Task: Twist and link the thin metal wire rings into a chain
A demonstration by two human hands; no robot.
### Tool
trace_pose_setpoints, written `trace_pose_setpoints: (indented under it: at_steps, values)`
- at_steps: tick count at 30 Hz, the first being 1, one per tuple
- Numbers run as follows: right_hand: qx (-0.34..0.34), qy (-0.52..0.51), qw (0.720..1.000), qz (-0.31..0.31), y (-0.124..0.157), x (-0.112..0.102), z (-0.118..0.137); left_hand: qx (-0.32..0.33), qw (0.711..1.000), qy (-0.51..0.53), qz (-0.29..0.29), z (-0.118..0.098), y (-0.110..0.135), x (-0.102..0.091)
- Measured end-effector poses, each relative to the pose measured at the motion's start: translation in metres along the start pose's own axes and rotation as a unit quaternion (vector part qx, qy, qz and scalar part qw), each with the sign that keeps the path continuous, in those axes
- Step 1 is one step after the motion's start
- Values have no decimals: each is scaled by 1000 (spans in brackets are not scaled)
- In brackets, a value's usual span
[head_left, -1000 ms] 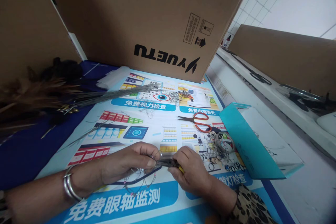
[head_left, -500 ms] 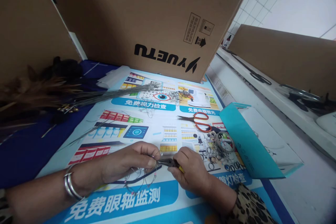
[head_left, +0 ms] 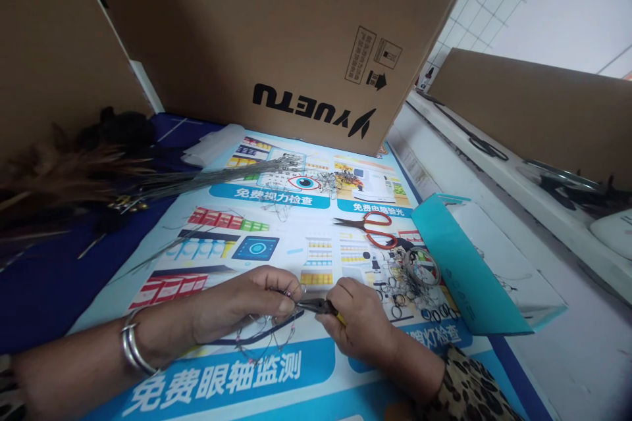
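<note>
My left hand [head_left: 251, 299] is closed in a pinch on a thin wire piece strung with small beads [head_left: 269, 342], whose loops hang below the fingers over the printed sheet. A small ring shows just past the fingertips. My right hand [head_left: 360, 319] is wrapped round a pair of pliers [head_left: 316, 305] with yellow-and-black handles. The pliers' dark jaws point left and meet the wire work at my left fingertips; exactly what they grip is too small to make out.
Scissors [head_left: 375, 228] with orange handles lie beyond my right hand. Nearby is a pile of rings and wire bits [head_left: 405, 283], beside a teal box [head_left: 474, 270]. A bundle of long wires [head_left: 222, 174] lies at the back left, before a large cardboard box [head_left: 276, 33].
Both hands hold almost the same place and grip. The view has shifted very slightly; nothing has visibly been let go or picked up.
</note>
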State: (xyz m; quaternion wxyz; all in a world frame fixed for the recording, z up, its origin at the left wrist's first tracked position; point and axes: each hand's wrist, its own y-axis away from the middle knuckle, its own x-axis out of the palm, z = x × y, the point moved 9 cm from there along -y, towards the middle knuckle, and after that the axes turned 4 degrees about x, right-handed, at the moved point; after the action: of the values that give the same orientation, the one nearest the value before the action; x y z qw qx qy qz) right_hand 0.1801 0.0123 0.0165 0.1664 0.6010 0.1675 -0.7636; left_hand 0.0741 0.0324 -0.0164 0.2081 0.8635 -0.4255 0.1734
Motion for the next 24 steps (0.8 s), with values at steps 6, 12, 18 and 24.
trace_pose_setpoints:
  at_steps: [6,12,18,24]
  values:
    - [8,1,1000,-13,1,-2,-1,20,1000,-5,-6,1,-1,-3]
    - [21,7,999,-35,0,-5,-7,36,996,-62,-58,-1,-3,-11]
    - [25,26,998,-58,1,-7,-9,43,988,-123,-88,-8,-2,-12]
    - [47,41,997,-52,-1,-5,-14,42,973,-185,-132,-11,-1,-20]
